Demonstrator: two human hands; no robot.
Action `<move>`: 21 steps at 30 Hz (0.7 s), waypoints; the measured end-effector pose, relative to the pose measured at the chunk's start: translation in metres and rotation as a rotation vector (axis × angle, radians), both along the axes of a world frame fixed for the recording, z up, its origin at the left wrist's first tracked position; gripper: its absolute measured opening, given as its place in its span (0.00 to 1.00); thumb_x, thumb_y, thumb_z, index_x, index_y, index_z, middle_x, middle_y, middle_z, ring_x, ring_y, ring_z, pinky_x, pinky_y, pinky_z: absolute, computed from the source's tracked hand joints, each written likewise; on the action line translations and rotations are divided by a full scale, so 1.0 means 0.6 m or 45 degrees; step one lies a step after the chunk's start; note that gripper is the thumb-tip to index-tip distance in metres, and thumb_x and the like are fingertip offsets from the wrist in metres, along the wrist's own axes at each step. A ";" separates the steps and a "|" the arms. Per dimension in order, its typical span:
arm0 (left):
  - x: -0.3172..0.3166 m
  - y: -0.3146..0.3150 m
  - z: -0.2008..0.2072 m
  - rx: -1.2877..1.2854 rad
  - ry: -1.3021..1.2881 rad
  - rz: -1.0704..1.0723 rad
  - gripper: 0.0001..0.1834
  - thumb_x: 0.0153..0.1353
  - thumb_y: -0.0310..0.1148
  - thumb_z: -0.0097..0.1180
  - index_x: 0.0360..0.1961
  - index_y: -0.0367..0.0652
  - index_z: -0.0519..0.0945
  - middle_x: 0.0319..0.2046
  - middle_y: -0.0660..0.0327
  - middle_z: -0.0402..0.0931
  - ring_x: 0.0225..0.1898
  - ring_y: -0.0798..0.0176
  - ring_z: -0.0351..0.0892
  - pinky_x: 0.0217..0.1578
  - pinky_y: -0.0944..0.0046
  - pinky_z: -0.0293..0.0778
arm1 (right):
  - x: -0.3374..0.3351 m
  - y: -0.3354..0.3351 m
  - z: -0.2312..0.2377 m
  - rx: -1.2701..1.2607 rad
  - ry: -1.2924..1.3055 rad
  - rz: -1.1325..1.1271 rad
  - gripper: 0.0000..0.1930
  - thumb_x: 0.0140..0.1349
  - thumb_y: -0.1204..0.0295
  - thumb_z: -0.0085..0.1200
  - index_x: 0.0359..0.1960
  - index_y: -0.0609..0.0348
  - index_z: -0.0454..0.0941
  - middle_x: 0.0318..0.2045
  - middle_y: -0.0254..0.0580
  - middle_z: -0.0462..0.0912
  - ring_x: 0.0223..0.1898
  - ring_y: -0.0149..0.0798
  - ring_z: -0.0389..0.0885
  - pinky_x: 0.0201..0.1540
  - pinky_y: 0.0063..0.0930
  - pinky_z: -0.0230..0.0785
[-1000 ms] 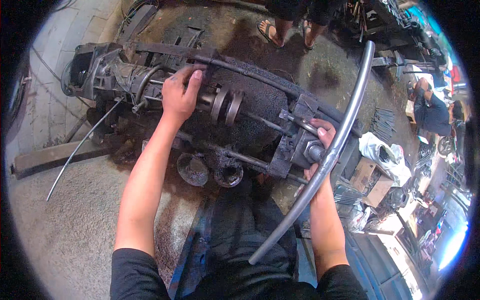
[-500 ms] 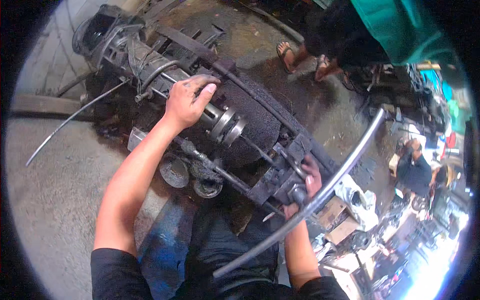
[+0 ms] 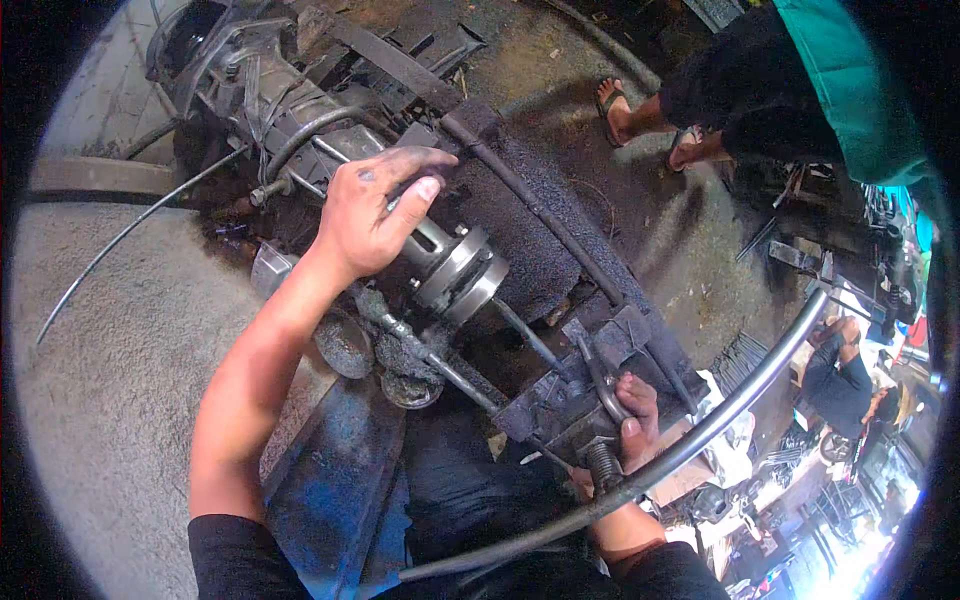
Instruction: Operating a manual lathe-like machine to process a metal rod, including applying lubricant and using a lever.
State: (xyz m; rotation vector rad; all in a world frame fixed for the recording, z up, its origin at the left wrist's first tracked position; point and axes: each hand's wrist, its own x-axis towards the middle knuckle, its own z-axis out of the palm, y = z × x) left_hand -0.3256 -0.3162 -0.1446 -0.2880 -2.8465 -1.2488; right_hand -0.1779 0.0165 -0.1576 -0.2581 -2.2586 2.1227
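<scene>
The left hand lies clenched over the greasy shaft housing just beside the flanged coupling, which sits at 4 o'clock from it. The right hand is closed around the end fitting at 5 o'clock, its fingertips partly hidden. A long curved pipe crosses beneath that grip. Open concrete floor lies at 9 o'clock; another person's sandalled feet stand at 1 o'clock.

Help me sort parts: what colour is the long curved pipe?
Grey metal curved pipe, clearest in the head view.
</scene>
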 end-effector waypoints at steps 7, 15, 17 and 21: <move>-0.002 0.002 -0.001 0.014 -0.004 0.028 0.20 0.61 0.40 0.47 0.45 0.35 0.80 0.36 0.51 0.82 0.39 0.56 0.83 0.45 0.62 0.73 | 0.000 0.006 -0.015 0.001 0.115 0.025 0.22 0.61 0.53 0.51 0.36 0.65 0.77 0.40 0.49 0.79 0.50 0.47 0.72 0.63 0.50 0.54; 0.005 -0.001 0.003 -0.002 -0.002 0.036 0.20 0.62 0.41 0.47 0.44 0.35 0.81 0.38 0.50 0.82 0.41 0.55 0.83 0.46 0.62 0.73 | -0.001 0.002 -0.012 -0.035 0.065 0.058 0.21 0.61 0.54 0.50 0.37 0.64 0.77 0.40 0.49 0.78 0.52 0.48 0.71 0.64 0.50 0.53; 0.009 -0.002 0.006 -0.028 0.009 0.040 0.20 0.62 0.41 0.47 0.43 0.35 0.81 0.39 0.49 0.82 0.42 0.53 0.82 0.46 0.61 0.72 | 0.002 0.008 -0.019 -0.023 0.089 0.136 0.21 0.61 0.54 0.50 0.38 0.64 0.77 0.41 0.49 0.78 0.52 0.47 0.71 0.64 0.51 0.52; 0.004 0.003 0.000 -0.018 0.014 0.020 0.20 0.62 0.41 0.47 0.43 0.35 0.81 0.40 0.49 0.82 0.42 0.53 0.82 0.47 0.62 0.72 | 0.000 0.016 -0.013 0.024 0.089 0.149 0.21 0.61 0.55 0.51 0.38 0.64 0.77 0.41 0.49 0.78 0.52 0.47 0.71 0.64 0.51 0.52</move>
